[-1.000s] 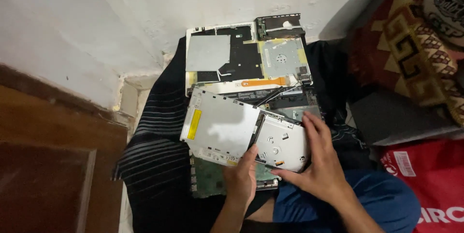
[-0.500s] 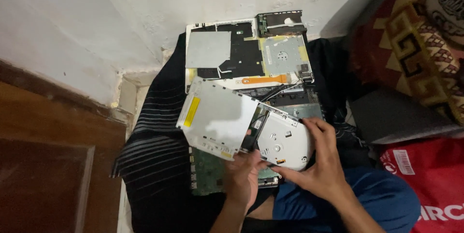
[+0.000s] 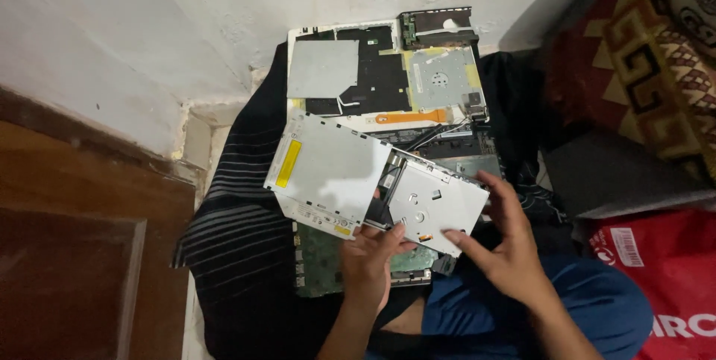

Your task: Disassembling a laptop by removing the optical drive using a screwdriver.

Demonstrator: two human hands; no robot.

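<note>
A flat silver optical drive (image 3: 328,170) with a yellow sticker is held over my lap, and its tray (image 3: 432,207) is slid partway out to the right. My left hand (image 3: 369,259) grips the drive's near edge from below, thumb on the tray. My right hand (image 3: 503,244) holds the tray's right end, fingers spread along its edge. Beneath them lies an opened laptop chassis (image 3: 373,76) with black shielding, a grey metal plate and an orange ribbon cable. A green circuit board (image 3: 321,270) shows under the drive.
The chassis rests on a dark striped cloth (image 3: 231,240). A white wall (image 3: 149,24) lies to the left and behind, a brown wooden panel (image 3: 67,255) at lower left. A red patterned cushion (image 3: 634,69) and a red bag (image 3: 664,278) sit at right.
The drive has turned and shifted left, and its tray has slid further out to the right. My right hand has moved from over the tray to its right end.
</note>
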